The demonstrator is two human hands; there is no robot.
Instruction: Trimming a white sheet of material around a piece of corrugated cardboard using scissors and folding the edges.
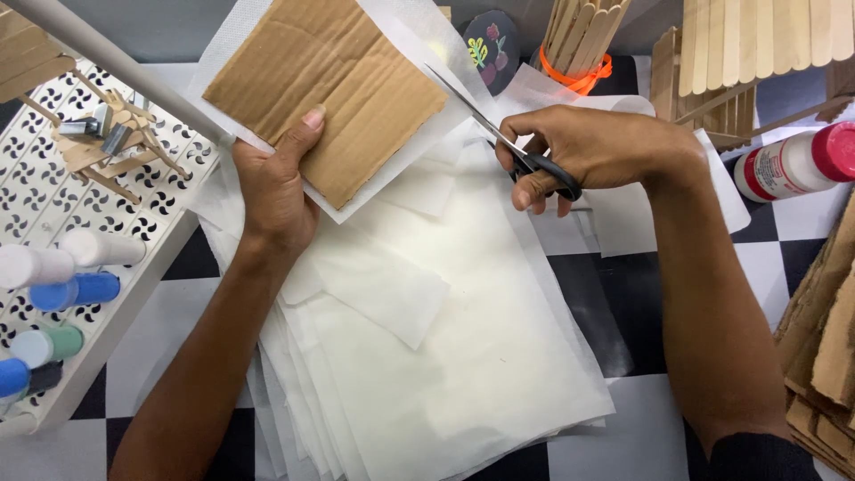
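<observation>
Cardboard (325, 93) backed by a white sheet (392, 36) is pinched in our left hand (272, 183), thumb on top, far left above the paper stack (445, 356). Our right hand (592, 151) grips black scissors (499, 134), blades parted at the sheet's right edge.

Matt ribbed brown cardboard (325, 89), thin translucent white paper sheets (445, 356), and scissors (499, 134) with shiny metal blades, black plastic handles.

**Cardboard, paper and scissors in hand**

I'm seeing a brown corrugated cardboard square (325, 98) lying tilted on a white translucent sheet (396, 40), raised above the paper pile. Black-handled scissors (499, 134) are standing open at the sheet's right edge.
</observation>
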